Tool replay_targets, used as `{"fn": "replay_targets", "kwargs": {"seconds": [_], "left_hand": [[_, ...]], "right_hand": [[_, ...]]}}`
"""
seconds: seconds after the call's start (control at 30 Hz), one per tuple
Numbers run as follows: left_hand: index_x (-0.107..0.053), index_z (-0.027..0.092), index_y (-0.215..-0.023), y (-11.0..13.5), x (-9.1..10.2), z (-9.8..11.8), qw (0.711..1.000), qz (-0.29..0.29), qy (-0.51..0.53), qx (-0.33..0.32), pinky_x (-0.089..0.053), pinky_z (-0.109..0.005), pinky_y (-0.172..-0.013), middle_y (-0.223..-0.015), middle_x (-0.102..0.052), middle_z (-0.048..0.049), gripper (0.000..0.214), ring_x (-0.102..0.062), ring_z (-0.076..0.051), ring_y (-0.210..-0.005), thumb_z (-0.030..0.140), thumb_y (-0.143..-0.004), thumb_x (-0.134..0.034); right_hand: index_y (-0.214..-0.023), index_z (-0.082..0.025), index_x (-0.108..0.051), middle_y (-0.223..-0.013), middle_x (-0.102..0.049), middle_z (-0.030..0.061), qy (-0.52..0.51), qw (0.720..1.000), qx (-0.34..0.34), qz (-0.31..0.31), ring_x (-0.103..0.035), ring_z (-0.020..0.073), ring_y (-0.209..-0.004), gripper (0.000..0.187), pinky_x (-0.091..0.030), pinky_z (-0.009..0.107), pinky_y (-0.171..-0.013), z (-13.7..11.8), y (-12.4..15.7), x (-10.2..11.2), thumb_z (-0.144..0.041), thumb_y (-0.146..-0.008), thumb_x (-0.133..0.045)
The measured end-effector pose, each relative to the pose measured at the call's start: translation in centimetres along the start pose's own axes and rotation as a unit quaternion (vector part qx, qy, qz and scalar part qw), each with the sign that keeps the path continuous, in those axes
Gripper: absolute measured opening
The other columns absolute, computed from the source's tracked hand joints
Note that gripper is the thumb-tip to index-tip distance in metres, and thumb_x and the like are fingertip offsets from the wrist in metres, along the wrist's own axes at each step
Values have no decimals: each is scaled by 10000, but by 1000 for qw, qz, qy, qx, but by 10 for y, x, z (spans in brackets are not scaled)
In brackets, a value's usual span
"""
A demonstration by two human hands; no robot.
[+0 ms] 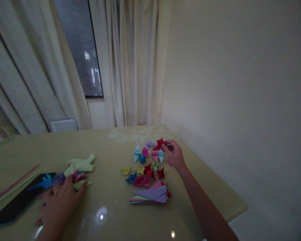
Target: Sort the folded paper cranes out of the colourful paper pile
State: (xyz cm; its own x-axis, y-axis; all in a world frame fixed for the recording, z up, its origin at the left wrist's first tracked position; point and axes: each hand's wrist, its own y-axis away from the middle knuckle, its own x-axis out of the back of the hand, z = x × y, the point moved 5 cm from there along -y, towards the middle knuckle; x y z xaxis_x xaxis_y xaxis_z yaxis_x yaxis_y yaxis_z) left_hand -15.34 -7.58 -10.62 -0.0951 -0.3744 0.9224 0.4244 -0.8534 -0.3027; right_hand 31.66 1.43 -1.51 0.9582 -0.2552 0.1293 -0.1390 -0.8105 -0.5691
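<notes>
My right hand (pixel 175 154) reaches to the far side of a cluster of small folded paper flowers (pixel 147 162) in red, pink, blue and yellow, its fingers pinched on a red paper flower (pixel 161 143). My left hand (pixel 58 204) lies on the table at the left, fingers spread over a pile of folded coloured papers (pixel 78 169), partly blurred. A flat stack of coloured paper sheets (pixel 152 195), purple on top, lies between my arms near the flowers.
The yellow-green table (pixel 110 147) ends at the right close to a bare wall. A dark tablet (pixel 17 202) and thin pink and green sticks (pixel 13 184) lie at the left. Curtains and a dark window stand behind.
</notes>
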Motion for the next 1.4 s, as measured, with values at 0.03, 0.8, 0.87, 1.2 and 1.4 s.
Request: {"fn": "replay_targets", "kwargs": {"seconds": [0.03, 0.8, 0.87, 1.2, 1.4], "left_hand": [[-635, 275, -1286, 1, -2, 6, 1000, -12, -19, 4, -523, -706, -891, -1297, -690, -177, 592, -583, -533, -1263, 662, -909, -392], [-719, 307, -1160, 13, -10, 70, 973, 20, 176, -150, -583, -430, -953, -1261, -760, -72, 383, -717, -314, -1160, 454, -943, -441], [-738, 303, -1130, 13, -6, 70, 972, 30, 185, -145, -548, -466, -1018, -1192, -792, -81, 382, -717, -339, -1155, 475, -915, -473], [-740, 263, -1117, 26, 35, 81, 940, 77, 331, -37, -506, -437, -1098, -1168, -784, -66, 405, -692, -297, -1161, 583, -949, -558], [-708, 252, -1035, 41, 29, 95, 919, 50, 387, -54, -587, -400, -869, -993, -783, -82, 420, -736, -296, -940, 629, -879, -607]], "right_hand": [[-945, -194, -706, -891, -730, 48, 38, 999, 12, -35, -718, 191, -772, 215, -592, 310, -711, -4, -14, -8, -401, -886, -709], [-897, -223, -730, -883, -786, 76, 309, 938, -21, -157, -710, 225, -831, 158, -485, 309, -779, 60, -69, -138, -89, -901, -645], [-884, -233, -725, -853, -780, 69, 313, 937, -24, -150, -704, 224, -805, 130, -481, 308, -754, 54, -70, -134, -110, -886, -682], [-1009, -221, -750, -861, -752, 16, 46, 962, 153, -220, -671, 163, -729, 157, -515, 277, -707, -110, -31, -120, -321, -1002, -629], [-1134, -240, -754, -1069, -769, 44, 63, 860, 228, -452, -707, 198, -937, 187, -510, 285, -826, -117, 49, -180, -234, -948, -757]]}}
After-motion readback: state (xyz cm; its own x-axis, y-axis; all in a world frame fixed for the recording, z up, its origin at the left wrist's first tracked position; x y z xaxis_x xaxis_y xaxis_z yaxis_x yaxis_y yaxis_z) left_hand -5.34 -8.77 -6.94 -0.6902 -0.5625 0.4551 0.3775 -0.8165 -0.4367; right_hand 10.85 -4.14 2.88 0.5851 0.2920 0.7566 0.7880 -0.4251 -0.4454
